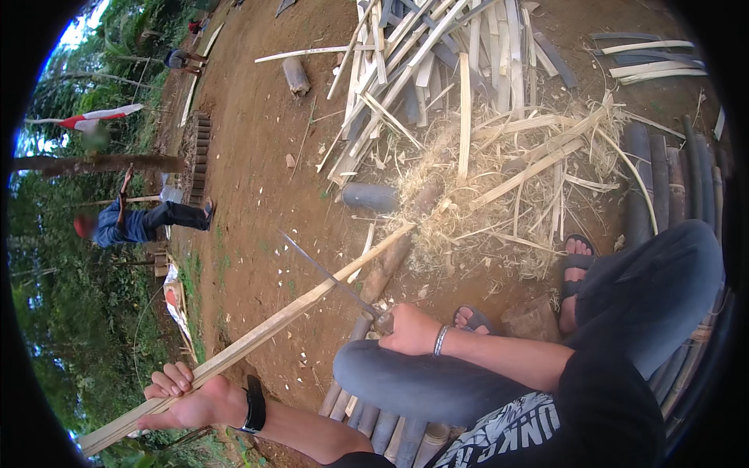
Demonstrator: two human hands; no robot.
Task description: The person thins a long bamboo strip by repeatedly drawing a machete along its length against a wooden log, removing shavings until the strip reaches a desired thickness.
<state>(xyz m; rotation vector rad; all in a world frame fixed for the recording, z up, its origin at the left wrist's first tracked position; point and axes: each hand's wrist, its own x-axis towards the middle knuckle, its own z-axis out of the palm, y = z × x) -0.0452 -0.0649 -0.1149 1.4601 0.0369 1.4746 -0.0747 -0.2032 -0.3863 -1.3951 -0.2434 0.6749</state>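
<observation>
My left hand (pixel 175 396) is wrapped round a long, pale bamboo strip (pixel 269 329), close to its lower left end. The strip slants up to the right, its far tip over a short log (pixel 388 269) by the shavings. My right hand (pixel 411 329) grips a long-bladed knife (pixel 312 260) by its handle, near my bent knee. The thin blade points up and left and crosses the strip around its middle. From this view I cannot tell how deep the edge sits in the strip.
Curly bamboo shavings (pixel 437 156) cover the ground ahead. Beyond them lies a heap of split bamboo strips (pixel 511 58). I sit on a bamboo-pole bench (pixel 386 429). A dark bamboo piece (pixel 370 196) lies near the shavings. A person in blue (pixel 136 225) stands at the left.
</observation>
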